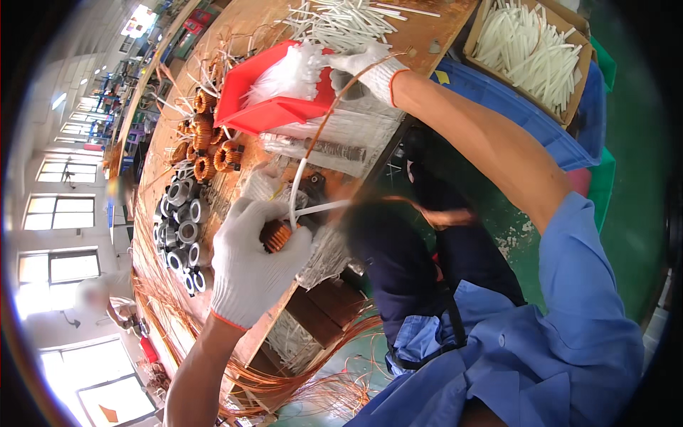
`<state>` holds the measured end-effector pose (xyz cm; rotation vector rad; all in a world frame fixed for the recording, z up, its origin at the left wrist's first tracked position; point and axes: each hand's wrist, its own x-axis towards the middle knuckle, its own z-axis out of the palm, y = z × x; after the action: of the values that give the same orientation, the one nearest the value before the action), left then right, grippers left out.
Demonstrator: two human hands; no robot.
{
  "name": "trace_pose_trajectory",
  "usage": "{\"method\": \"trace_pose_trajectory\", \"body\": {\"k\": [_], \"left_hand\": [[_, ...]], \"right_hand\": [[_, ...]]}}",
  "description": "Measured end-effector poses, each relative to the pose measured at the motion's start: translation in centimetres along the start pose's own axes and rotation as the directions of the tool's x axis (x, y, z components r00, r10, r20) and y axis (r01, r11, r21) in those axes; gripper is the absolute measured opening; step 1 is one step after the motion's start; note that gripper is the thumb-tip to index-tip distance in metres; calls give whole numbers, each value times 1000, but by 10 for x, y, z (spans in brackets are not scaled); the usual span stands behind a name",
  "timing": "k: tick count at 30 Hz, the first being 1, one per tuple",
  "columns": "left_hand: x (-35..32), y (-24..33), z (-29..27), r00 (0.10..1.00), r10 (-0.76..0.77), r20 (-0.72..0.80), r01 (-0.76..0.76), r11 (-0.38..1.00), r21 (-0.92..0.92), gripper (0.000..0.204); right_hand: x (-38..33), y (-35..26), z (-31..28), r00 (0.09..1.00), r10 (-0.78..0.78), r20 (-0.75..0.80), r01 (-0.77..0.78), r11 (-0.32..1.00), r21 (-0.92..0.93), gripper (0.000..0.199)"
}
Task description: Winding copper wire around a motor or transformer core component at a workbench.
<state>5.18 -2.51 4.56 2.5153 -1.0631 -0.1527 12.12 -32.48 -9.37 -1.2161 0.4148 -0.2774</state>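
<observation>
Left hand is holding copper coil in its fingers; right hand is sitting at red bin, grip unclear.

One wide, round view: we look down from the wearer's head, close over the bench.
Our lens sits within arm's reach of the work, so the left hand shows large at 8 o'clock and the right hand smaller, just past 12; below us, the wearer's own shirt fills 4 to 5 o'clock, and the floor lies at 3. Toward 9 o'clock we see far across the room to windows, edges bending near the dark rim.
</observation>
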Motion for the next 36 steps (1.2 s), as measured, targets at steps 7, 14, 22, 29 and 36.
{"method": "trace_pose_trajectory", "body": {"k": [7,14,22,29,36], "left_hand": [[-5,-6,0,1000,18,-11,-18,1000,-18,25],[0,-4,-3,995,-78,59,76,996,42,28],[-4,-15,-1,999,-25,-25,27,998,61,33],[-5,-15,1,1000,-17,-15,17,1000,-11,33],[-3,-9,-3,997,80,-3,-80,996,-36,30]], "right_hand": [[-93,-5,-1,972,-235,-22,217,929,-300,22],[-17,-4,11,996,-84,-12,78,959,-273,27],[-115,-19,21,748,-659,78,531,524,-665,8],[-282,20,51,759,-644,96,601,637,-483,16],[-170,62,58,934,134,332,-262,888,378,13]]}}
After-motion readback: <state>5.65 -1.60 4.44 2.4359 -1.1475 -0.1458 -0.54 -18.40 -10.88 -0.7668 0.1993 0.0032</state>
